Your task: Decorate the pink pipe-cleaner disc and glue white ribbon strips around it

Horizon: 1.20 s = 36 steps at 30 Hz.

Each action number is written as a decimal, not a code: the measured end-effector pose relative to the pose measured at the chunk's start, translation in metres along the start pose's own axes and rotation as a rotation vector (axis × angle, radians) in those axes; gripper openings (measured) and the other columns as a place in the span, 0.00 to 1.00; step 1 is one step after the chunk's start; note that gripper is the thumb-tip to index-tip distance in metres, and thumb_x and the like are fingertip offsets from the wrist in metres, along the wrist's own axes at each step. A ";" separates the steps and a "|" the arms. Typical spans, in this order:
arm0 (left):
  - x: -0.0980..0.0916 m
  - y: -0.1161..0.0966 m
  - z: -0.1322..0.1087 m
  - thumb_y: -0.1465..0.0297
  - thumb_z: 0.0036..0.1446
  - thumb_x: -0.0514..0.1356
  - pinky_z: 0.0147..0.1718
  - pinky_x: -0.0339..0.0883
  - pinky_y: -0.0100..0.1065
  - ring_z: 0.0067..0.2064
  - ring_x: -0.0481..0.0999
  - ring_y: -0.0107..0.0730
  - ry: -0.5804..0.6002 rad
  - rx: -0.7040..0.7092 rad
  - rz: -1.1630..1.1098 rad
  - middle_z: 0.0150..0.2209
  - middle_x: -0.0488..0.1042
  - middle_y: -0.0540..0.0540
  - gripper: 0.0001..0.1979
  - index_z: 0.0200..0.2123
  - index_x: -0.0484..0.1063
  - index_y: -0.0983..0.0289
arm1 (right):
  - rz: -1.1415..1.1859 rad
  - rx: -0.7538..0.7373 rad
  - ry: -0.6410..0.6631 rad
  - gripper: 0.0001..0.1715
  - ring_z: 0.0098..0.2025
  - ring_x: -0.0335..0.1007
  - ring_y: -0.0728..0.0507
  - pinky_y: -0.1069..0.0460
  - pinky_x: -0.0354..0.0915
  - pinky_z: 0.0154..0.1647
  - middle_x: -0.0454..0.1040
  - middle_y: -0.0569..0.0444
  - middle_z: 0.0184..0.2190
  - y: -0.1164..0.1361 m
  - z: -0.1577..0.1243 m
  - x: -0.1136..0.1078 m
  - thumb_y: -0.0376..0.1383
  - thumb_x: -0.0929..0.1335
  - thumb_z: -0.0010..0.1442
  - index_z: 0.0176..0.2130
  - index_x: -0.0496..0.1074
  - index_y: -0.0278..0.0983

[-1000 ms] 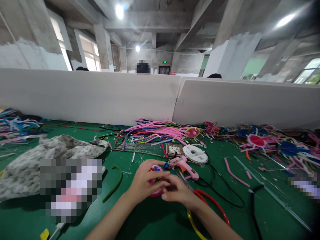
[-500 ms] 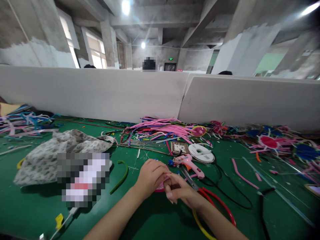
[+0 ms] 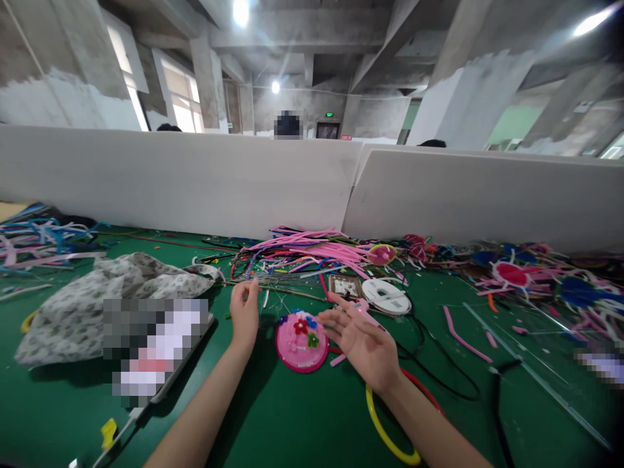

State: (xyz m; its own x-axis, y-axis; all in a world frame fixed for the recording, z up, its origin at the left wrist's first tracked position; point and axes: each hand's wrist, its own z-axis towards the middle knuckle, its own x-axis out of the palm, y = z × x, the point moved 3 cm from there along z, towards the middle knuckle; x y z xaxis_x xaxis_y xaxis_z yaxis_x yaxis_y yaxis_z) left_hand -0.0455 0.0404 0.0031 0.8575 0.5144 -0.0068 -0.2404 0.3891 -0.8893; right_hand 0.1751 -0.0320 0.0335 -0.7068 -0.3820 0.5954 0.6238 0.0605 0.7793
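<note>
A round pink disc (image 3: 298, 361) with a darker pink rim lies on the green tabletop between my hands. Small red, blue and green flower shapes sit on its upper part. To its left, my left hand (image 3: 244, 317) is raised with thumb and fingertips pinched together; whatever is between them is too small to make out. On the other side, my right hand (image 3: 366, 344) has its fingers spread and holds nothing, with its fingertips close to the disc's right edge. Behind that hand, a pink glue gun (image 3: 370, 313) is partly hidden.
A patterned cloth (image 3: 82, 312) and a phone (image 3: 168, 351) on a cable lie to the left. Pink strips (image 3: 316, 246) are heaped by the white partition (image 3: 195, 182). A white spool (image 3: 387, 296) stands near a black cord. Red and yellow tubing (image 3: 377, 419) curves beneath my right forearm.
My hands have come apart from over the pink disc, leaving it uncovered on the table. The left hand has gone left and up; the right hand has opened.
</note>
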 end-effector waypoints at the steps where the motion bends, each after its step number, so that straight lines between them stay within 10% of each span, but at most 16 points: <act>1: 0.001 0.004 0.000 0.62 0.57 0.54 0.32 0.62 0.29 0.34 0.69 0.30 0.001 -0.016 -0.009 0.33 0.69 0.51 0.10 0.31 0.66 0.63 | 0.005 0.000 -0.007 0.29 0.52 0.66 0.39 0.43 0.58 0.53 0.74 0.45 0.46 -0.001 0.000 -0.001 0.38 0.62 0.55 0.57 0.63 0.37; 7: 0.016 -0.009 -0.017 0.64 0.54 0.59 0.47 0.62 0.37 0.48 0.71 0.37 0.253 0.027 -0.014 0.46 0.73 0.56 0.13 0.44 0.69 0.60 | -0.223 -0.035 -0.037 0.29 0.59 0.59 0.38 0.39 0.54 0.59 0.68 0.46 0.54 -0.006 0.002 -0.006 0.40 0.66 0.56 0.57 0.63 0.41; 14: 0.014 -0.009 -0.020 0.66 0.58 0.55 0.37 0.66 0.35 0.34 0.77 0.35 0.358 -0.002 0.055 0.29 0.78 0.50 0.16 0.50 0.63 0.59 | -0.593 -0.156 -0.125 0.28 0.54 0.66 0.41 0.41 0.60 0.55 0.73 0.49 0.50 -0.011 0.000 -0.009 0.40 0.71 0.54 0.54 0.64 0.45; 22: 0.020 0.004 -0.024 0.70 0.55 0.56 0.43 0.66 0.43 0.44 0.76 0.41 0.440 0.155 0.313 0.43 0.77 0.57 0.21 0.53 0.61 0.61 | -0.809 -0.387 -0.605 0.14 0.30 0.71 0.46 0.50 0.66 0.34 0.75 0.56 0.27 -0.001 -0.005 -0.027 0.42 0.73 0.49 0.31 0.68 0.39; 25: 0.022 0.001 -0.028 0.66 0.58 0.54 0.48 0.61 0.48 0.48 0.73 0.45 0.452 0.228 0.406 0.44 0.76 0.59 0.14 0.46 0.69 0.62 | -0.834 -0.379 -0.620 0.10 0.25 0.66 0.48 0.52 0.63 0.27 0.72 0.57 0.25 0.000 -0.006 -0.027 0.42 0.69 0.56 0.34 0.68 0.39; 29: 0.023 -0.002 -0.031 0.65 0.59 0.53 0.52 0.56 0.50 0.49 0.71 0.44 0.456 0.299 0.495 0.43 0.77 0.58 0.12 0.35 0.75 0.60 | -0.946 -0.379 -0.490 0.22 0.41 0.69 0.44 0.46 0.66 0.43 0.71 0.51 0.45 -0.007 -0.002 -0.027 0.33 0.67 0.55 0.50 0.65 0.42; 36: 0.023 -0.003 -0.031 0.65 0.61 0.50 0.50 0.58 0.48 0.48 0.72 0.42 0.464 0.338 0.536 0.44 0.77 0.57 0.13 0.38 0.75 0.60 | -0.921 -0.349 -0.403 0.23 0.44 0.69 0.43 0.44 0.68 0.46 0.67 0.50 0.47 -0.020 0.005 -0.039 0.30 0.64 0.50 0.47 0.65 0.43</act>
State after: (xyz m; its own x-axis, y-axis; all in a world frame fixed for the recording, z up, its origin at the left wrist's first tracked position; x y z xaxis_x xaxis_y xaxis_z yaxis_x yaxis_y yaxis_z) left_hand -0.0114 0.0273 -0.0082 0.6701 0.3548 -0.6520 -0.7364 0.4281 -0.5239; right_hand 0.1886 -0.0137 -0.0040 -0.9734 0.1922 -0.1249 -0.1923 -0.3885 0.9012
